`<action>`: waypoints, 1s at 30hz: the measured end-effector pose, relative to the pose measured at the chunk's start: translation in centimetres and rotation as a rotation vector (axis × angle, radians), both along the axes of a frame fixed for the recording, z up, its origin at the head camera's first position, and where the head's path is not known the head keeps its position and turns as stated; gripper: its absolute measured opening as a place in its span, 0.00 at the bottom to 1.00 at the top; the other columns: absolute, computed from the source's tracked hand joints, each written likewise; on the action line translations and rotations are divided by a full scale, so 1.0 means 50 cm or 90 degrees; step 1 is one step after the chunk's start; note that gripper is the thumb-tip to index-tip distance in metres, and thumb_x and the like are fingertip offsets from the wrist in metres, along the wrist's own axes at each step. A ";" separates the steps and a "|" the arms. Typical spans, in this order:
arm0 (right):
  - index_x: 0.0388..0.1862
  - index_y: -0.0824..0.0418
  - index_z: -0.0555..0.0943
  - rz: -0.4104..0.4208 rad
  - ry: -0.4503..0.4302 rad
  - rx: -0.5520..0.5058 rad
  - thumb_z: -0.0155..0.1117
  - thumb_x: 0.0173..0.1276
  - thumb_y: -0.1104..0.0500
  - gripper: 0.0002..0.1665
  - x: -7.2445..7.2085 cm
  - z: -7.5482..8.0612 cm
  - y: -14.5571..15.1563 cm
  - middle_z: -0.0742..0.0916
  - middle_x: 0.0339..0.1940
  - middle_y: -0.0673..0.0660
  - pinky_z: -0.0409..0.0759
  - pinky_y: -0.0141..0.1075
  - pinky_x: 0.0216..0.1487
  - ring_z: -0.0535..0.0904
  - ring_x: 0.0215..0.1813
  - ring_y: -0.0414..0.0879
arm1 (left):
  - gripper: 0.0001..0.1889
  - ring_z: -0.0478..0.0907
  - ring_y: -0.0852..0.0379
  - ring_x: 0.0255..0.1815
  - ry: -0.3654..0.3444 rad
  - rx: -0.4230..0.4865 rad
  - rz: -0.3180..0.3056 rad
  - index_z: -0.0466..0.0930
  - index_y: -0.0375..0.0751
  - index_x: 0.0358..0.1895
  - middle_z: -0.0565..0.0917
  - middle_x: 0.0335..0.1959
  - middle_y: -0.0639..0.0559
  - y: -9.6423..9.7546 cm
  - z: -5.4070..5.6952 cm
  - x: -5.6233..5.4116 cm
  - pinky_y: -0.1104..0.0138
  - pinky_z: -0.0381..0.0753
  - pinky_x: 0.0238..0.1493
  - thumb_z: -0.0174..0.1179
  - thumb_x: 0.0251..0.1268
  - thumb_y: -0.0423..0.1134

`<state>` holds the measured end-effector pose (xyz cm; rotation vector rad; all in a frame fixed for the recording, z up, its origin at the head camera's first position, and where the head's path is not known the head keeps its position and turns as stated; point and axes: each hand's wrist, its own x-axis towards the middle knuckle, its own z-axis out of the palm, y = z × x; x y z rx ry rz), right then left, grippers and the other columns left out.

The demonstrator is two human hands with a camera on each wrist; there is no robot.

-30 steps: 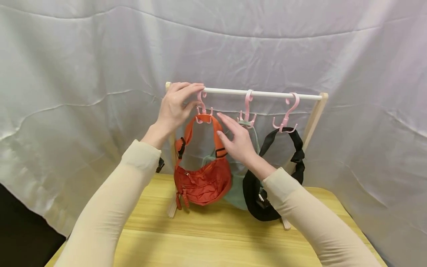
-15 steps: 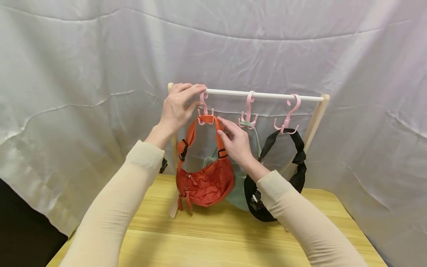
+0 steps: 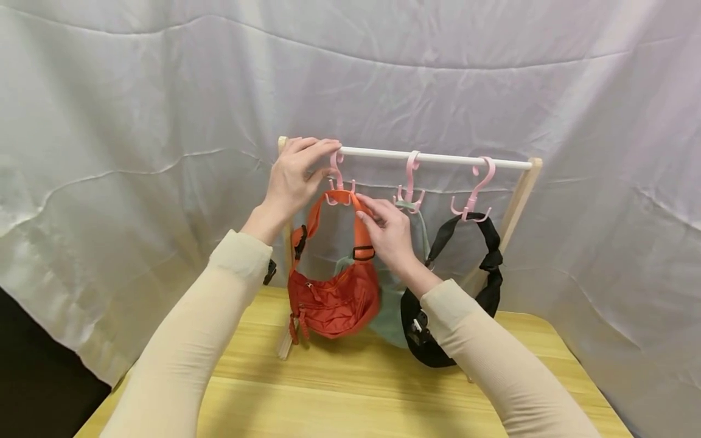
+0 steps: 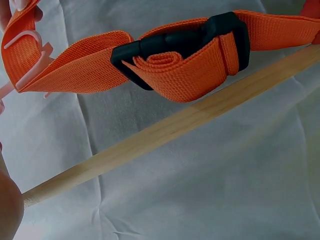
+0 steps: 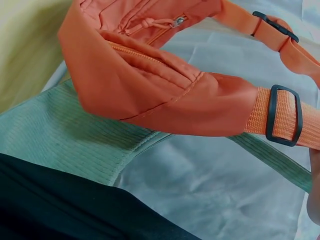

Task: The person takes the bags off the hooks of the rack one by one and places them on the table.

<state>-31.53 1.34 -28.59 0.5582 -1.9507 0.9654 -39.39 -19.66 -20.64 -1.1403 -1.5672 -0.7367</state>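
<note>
In the head view my left hand (image 3: 298, 176) is at the left end of the white rail (image 3: 378, 152). Its fingers lie over the rail, and its thumb meets the stem of the left pink hook (image 3: 338, 167). A red shoulder bag (image 3: 334, 304) hangs from that hook by its orange strap (image 3: 362, 234). My right hand (image 3: 390, 231) pinches the strap's right side, just below the hook. In the left wrist view the strap's black buckle (image 4: 175, 47) shows large. The right wrist view shows the bag (image 5: 150, 90) and the strap's black slider (image 5: 283, 116); only a sliver of my hand is visible.
A green bag (image 3: 391, 310) hangs from the middle pink hook (image 3: 409, 176), partly behind the red one. A black bag (image 3: 418, 304) hangs from the right hook (image 3: 479, 182). The rack's wooden leg (image 3: 517, 201) stands on the wooden table (image 3: 328, 395) before a grey curtain (image 3: 438, 91).
My right hand has come in from beside the orange strap and now pinches it. The red bag has swung slightly. My left hand has stayed at the rail and hook.
</note>
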 end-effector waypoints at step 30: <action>0.53 0.59 0.91 -0.063 0.052 -0.003 0.72 0.71 0.63 0.13 -0.004 0.044 -0.004 0.90 0.40 0.60 0.75 0.30 0.36 0.81 0.34 0.49 | 0.22 0.81 0.45 0.56 -0.017 0.004 -0.016 0.86 0.39 0.60 0.88 0.56 0.46 0.002 -0.001 -0.006 0.56 0.70 0.69 0.74 0.61 0.32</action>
